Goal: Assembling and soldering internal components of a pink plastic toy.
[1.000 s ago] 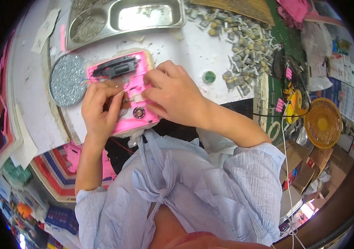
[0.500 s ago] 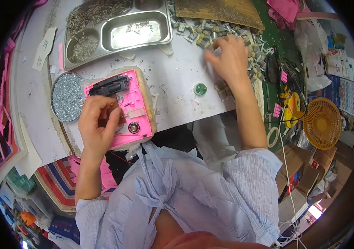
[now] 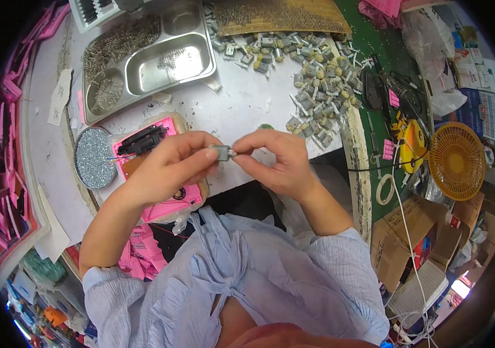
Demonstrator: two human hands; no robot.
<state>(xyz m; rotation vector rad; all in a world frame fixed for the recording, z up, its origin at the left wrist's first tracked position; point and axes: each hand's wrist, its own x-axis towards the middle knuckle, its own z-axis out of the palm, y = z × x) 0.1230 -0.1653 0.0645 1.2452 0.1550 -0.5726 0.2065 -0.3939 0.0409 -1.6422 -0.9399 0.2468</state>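
Observation:
My two hands meet above the table's front edge, around a small grey metal motor (image 3: 222, 153). The fingertips of my left hand (image 3: 172, 165) grip its body. At its other end, my right hand (image 3: 282, 165) pinches the narrow tip between thumb and forefinger. Below my left hand lies a pink plastic housing (image 3: 163, 213), partly covered by that hand and wrist. It carries a black part (image 3: 144, 141) and a round speaker (image 3: 179, 193), which shows only in part. A pile of similar motors (image 3: 320, 95) lies beyond my right hand.
A round dish of small silvery screws (image 3: 95, 161) stands left of the housing. Behind it is a steel compartment tray (image 3: 198, 65) with small metal pieces. A brown board (image 3: 294, 20) lies at the back. To the right are a yellow tool (image 3: 413, 142) and an orange-brown fan (image 3: 456, 159).
My right hand has come back from the motor pile toward the middle. My left hand has risen off the housing to meet it, and both now hold a motor.

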